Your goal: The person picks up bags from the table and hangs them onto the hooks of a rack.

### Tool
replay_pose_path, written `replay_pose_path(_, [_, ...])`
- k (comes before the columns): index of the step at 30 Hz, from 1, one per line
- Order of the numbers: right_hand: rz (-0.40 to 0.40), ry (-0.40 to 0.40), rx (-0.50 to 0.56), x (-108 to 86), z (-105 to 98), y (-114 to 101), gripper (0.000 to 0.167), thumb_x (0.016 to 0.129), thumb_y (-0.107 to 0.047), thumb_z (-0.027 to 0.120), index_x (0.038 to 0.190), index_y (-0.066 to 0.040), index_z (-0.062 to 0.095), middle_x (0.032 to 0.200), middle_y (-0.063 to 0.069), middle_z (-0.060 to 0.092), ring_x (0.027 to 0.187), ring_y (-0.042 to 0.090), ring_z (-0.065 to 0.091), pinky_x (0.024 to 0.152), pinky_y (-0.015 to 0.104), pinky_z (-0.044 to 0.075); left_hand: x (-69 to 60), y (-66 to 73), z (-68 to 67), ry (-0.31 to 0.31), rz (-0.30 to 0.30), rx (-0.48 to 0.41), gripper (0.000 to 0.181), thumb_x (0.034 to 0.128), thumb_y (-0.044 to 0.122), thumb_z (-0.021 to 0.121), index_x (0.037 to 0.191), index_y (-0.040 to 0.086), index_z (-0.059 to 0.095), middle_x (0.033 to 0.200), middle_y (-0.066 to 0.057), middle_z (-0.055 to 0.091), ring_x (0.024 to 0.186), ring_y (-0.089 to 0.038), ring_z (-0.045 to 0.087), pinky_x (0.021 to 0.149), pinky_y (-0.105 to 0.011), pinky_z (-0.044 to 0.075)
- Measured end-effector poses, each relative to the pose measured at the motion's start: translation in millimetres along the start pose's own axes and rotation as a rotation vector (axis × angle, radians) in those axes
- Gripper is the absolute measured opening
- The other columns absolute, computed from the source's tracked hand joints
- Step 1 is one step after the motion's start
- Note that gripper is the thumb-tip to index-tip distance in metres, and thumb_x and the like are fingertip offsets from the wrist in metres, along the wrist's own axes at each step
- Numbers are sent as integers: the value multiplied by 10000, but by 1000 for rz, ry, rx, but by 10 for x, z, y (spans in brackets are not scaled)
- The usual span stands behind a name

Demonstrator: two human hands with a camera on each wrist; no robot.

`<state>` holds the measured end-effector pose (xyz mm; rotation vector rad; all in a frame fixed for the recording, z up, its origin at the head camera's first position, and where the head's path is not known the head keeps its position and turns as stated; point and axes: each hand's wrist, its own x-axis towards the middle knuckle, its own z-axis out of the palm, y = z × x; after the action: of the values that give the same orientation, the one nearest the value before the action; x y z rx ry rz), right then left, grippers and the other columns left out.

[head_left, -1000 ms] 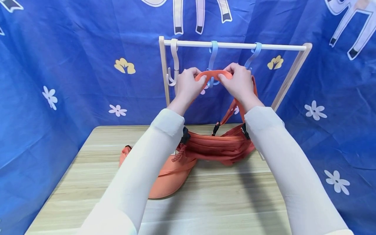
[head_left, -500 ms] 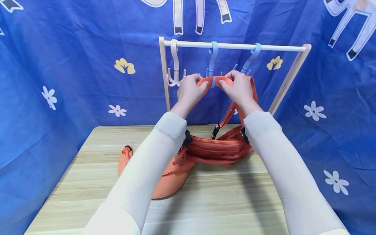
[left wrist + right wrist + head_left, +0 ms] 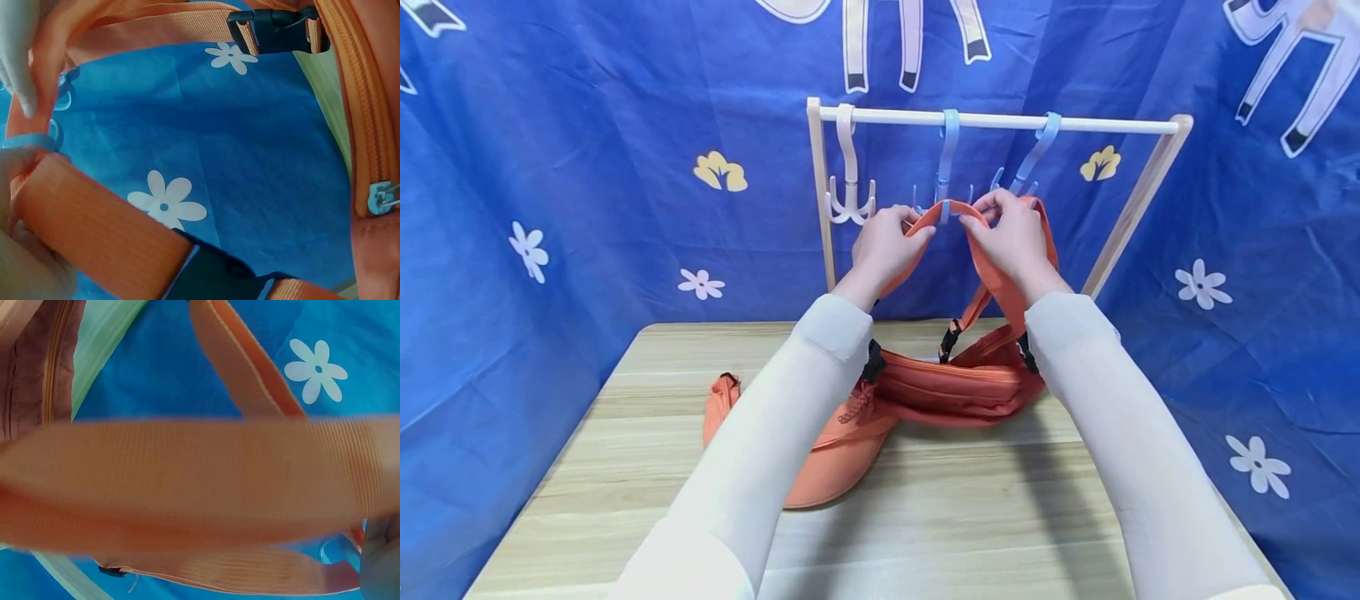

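An orange strap (image 3: pixel 985 254) lies over the middle blue hook (image 3: pixel 946 208), one prong showing in front of it. My left hand (image 3: pixel 883 246) pinches the strap just left of that hook, and my right hand (image 3: pixel 1017 237) pinches it just right. Below hangs the red bag (image 3: pixel 955 387), its underside near the table. In the left wrist view the strap (image 3: pixel 100 225) runs from the left fingers to a black buckle (image 3: pixel 215 275). The right wrist view has the strap (image 3: pixel 187 475) across its middle, with part of the right hand (image 3: pixel 382 556) at the edge.
An orange cap (image 3: pixel 838 471) lies on the wooden table (image 3: pixel 940 517), partly behind the left sleeve. The rack's white rail (image 3: pixel 1000 122) also carries a white hook (image 3: pixel 850 167) at left and another blue hook (image 3: pixel 1037 154) at right. Blue patterned cloth (image 3: pixel 625 167) surrounds the table.
Both hands have come down slightly with the strap, which now rests over the middle hook's prong and slopes down on both sides. The bag has sunk a little, and the right blue hook tilts more.
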<state>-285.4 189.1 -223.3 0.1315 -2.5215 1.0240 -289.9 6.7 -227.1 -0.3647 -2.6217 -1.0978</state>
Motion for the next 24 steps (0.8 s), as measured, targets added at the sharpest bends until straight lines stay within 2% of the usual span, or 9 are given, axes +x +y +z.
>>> replay_pose_path(3, [5,-25,31,-12,3,35,434,877,-417,661,1167,-111,555,1004,73,614,833,216,612,751,336,519,-19,-52,-18,-25,-3,-1,300,895,391,654,1082,158,654,928,-24,647,800,-179,581,713,-349,461])
replay_pose_path(8, [12,-85,109,-46,13,92,590,832,-451,700,1265,-111,490,1111,90,601,915,226,623,793,372,524,-54,-160,-68,-53,-13,-50,334,875,394,679,1096,148,632,958,-47,645,813,-189,594,738,-340,501])
replay_pose_path(15, [-17,-119,173,-103,36,137,749,769,-518,737,1324,-127,418,1198,89,552,993,217,593,829,377,511,-95,-297,-129,-50,-9,-111,451,866,358,702,1238,125,600,1062,-73,654,871,-197,627,772,-346,528])
replay_pose_path(20, [-45,-121,203,-133,26,124,767,766,-543,728,1335,-149,398,1240,76,532,1023,215,577,861,387,495,-132,-348,-163,-53,17,-123,506,861,334,714,1289,100,580,1117,-90,659,943,-203,639,811,-340,520])
replay_pose_path(24, [-66,-116,202,-156,8,92,755,773,-560,710,1336,-167,394,1245,60,525,1023,204,575,851,393,497,-187,-370,-197,-64,23,-129,508,863,328,712,1300,108,578,1199,-79,634,1071,-211,605,852,-339,505])
